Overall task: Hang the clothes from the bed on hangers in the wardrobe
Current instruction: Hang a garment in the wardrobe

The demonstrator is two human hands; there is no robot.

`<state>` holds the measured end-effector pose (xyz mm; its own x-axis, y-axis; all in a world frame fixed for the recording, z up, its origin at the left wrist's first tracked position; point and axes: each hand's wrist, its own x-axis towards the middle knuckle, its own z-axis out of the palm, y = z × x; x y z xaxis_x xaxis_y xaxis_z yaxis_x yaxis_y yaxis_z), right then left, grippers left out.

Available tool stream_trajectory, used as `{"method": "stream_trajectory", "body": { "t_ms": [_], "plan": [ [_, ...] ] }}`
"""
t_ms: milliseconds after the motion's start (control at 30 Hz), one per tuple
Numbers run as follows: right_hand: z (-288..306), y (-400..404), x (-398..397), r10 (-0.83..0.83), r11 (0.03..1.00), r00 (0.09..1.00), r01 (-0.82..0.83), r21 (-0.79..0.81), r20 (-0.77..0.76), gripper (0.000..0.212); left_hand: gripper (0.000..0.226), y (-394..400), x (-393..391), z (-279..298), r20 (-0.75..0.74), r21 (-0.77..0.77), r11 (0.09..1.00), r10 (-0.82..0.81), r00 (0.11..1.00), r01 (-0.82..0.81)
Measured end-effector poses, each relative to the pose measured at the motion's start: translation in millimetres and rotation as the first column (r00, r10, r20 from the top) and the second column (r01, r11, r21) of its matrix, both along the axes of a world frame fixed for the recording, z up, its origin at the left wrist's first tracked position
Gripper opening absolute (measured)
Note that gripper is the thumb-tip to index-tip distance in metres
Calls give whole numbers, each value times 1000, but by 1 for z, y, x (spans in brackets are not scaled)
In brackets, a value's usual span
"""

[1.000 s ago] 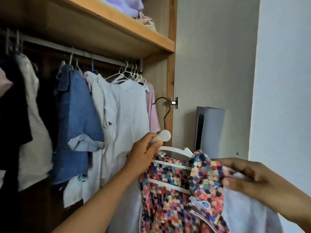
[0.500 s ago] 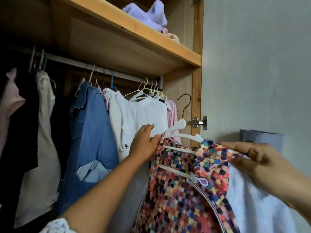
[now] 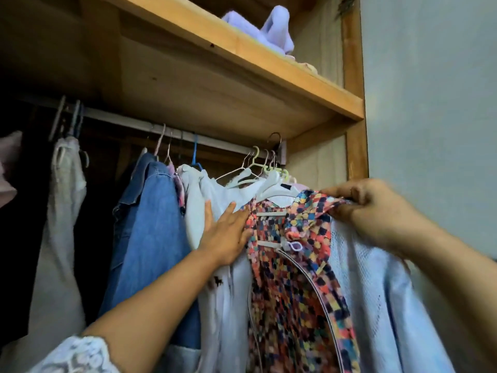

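**Patterned garment at the right end of the wardrobe rail**

At the far left of the rail (image 3: 129, 122), a pale garment (image 3: 63, 211) hangs in shadow from a cluster of hooks. Next along is a denim shirt (image 3: 150, 224), then a white shirt (image 3: 212, 189) on a blue hanger hook.

The left hand (image 3: 226, 235) lies flat, fingers spread, its grip wide and holding nothing; the palm presses against the white shirt and its fingertips touch the left edge of the multicoloured checked garment (image 3: 293, 278). A lace cuff (image 3: 78, 354) shows at the bottom left corner.

The checked garment is draped over a white hanger (image 3: 274, 192) with several crossbars. Whether that hanger's hook rests on the rail cannot be told: it is lost among the bunched hooks at the rail's right end, just below the wooden shelf (image 3: 269, 68).

The right hand (image 3: 376, 211) has its grip closed on the checked garment's upper right edge, pinching the fabric between thumb and fingers. A light blue knitted garment (image 3: 376, 292) hangs beneath that hand, against the checked one. On the shelf's right end sits folded lilac cloth (image 3: 269, 28).
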<state>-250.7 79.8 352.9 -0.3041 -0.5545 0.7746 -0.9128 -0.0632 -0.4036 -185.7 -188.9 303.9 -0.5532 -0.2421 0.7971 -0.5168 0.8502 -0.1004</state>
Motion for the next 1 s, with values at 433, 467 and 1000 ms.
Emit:
{"method": "stream_trajectory", "body": {
  "t_ms": [433, 467, 1000],
  "plan": [
    [58, -160, -39, 20, 995, 997, -27, -99, -72, 23, 43, -42, 52, -1, -382, -249, 967, -152, 911, 57],
    [62, -171, -41, 20, 995, 996, -28, -100, -82, 21, 43, -44, 55, 3, -384, -259, 964, -165, 909, 66],
    [108, -276, -76, 25, 995, 993, -35, -91, -112, 12, 42, -58, 42, 55, -440, -227, 972, -150, 885, 52]
  ]
}}
